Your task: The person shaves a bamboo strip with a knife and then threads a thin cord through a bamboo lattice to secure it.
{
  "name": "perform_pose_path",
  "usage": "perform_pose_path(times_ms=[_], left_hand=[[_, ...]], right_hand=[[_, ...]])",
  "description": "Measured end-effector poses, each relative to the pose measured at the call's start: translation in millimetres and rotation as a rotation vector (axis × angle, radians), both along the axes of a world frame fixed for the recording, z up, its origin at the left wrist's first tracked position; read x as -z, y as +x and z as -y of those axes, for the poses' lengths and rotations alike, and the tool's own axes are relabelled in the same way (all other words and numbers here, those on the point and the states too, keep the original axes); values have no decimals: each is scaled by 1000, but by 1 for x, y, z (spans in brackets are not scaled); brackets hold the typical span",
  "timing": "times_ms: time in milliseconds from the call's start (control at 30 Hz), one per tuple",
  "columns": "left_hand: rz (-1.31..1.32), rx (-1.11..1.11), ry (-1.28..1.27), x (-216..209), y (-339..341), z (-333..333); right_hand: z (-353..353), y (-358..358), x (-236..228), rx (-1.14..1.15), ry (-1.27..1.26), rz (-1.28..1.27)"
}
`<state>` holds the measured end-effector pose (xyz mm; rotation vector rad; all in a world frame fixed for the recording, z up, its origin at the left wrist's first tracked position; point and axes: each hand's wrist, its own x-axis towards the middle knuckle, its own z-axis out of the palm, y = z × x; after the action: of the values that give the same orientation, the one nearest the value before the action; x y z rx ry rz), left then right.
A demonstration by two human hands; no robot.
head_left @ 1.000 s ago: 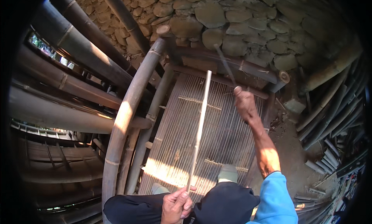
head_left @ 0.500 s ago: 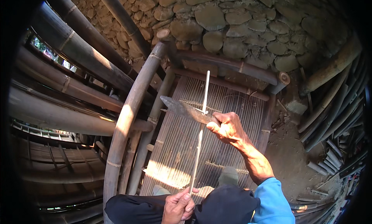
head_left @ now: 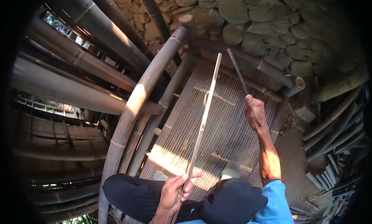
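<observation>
Between my knees, my left hand [head_left: 174, 195] is closed around the lower part of a long, thin pale strip [head_left: 205, 115], probably split bamboo or wood. The strip slants up and away to the right, its far end over the back of the slatted bench. My right hand [head_left: 254, 109] grips the handle of a knife [head_left: 237, 70] to the right of the strip. The blade points away from me, seen nearly edge-on, and is apart from the strip. My fingers hide most of the handle.
Under the strip lies the slatted bamboo bench [head_left: 182, 134], with a curved bamboo rail [head_left: 135, 107] along its left. Thick bamboo poles [head_left: 77, 92] fill the left side. A stone wall [head_left: 232, 10] stands at the back. Cut bamboo pieces [head_left: 329, 127] are piled on the right.
The knife was lying across the strip; my right hand has moved it away to the right and turned the blade forward. My left hand has raised the strip slightly, and the view has shifted.
</observation>
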<state>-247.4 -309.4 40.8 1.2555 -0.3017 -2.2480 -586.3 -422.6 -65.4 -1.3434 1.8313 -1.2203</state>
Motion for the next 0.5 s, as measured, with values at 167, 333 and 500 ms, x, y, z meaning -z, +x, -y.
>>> perform_pose_path(times_ms=[167,333,500], left_hand=[[197,-49,-135,-2,-8,1],[386,-65,-270,-1,-19,2],[382,-81,-158,10,-16,-9]], right_hand=[[-22,67,8,-259,62,90],[-57,103,-11,-504,-93,-78],[-76,119,-17,-694,-135,-274]])
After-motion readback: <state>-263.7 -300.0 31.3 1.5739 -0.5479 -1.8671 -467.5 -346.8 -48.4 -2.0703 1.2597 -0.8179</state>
